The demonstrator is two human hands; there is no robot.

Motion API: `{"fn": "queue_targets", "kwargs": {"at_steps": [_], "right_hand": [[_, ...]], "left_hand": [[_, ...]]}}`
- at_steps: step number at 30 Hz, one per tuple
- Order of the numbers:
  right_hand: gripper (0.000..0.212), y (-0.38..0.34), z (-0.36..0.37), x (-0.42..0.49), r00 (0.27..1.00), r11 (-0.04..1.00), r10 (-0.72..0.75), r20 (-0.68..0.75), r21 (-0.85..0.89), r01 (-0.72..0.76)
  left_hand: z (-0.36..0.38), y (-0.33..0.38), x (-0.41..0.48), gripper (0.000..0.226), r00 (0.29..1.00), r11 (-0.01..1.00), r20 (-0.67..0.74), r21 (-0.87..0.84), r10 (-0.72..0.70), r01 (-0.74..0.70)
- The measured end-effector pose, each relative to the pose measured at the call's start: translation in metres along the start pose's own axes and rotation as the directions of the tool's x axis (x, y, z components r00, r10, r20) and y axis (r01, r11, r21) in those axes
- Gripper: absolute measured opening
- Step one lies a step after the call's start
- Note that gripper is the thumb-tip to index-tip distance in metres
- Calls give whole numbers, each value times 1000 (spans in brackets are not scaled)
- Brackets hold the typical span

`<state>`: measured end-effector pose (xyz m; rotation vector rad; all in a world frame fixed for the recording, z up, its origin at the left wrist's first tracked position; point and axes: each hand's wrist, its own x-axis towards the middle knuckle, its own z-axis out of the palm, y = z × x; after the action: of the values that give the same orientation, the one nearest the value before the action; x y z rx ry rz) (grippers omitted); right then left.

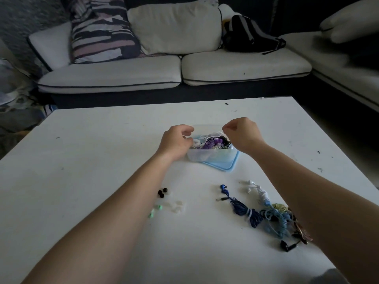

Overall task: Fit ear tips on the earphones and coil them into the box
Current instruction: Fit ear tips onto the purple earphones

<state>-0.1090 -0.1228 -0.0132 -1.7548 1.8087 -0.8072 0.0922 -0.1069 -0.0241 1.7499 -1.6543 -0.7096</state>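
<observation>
Hovering over box (211,157): left hand (177,140), fingers curled, hold unclear; right hand (243,135), fingers pinching white cable (209,136).

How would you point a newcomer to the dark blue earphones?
On the white table, look nearer than the clear box, at the cable tangle by the right forearm. The dark blue earphones lie at its left edge, metal plug pointing left; neighbours are white or pale blue.

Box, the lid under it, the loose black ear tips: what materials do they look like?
Box: translucent frosted plastic; the contents show dimly through its wall. Lid: opaque light blue plastic, smooth, with a rounded corner. Black ear tips: probably matte silicone or rubber, but too small to be sure.
</observation>
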Motion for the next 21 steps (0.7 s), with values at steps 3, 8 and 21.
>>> {"fn": "queue_targets", "kwargs": {"at_steps": [3,8,21], "right_hand": [[25,2,-9,-26,999,997,-29,-36,69,31],[21,21,-14,-66,996,994,-10,94,112,-1],[20,36,43,-92,936,905,86,342,-419,70]], "left_hand": [[-5,-1,-25,27,997,998,-58,-37,45,-48],[5,-4,-66,13,998,997,36,-56,54,-51],[20,-25,-100,23,966,996,258,79,8,-30]]}}
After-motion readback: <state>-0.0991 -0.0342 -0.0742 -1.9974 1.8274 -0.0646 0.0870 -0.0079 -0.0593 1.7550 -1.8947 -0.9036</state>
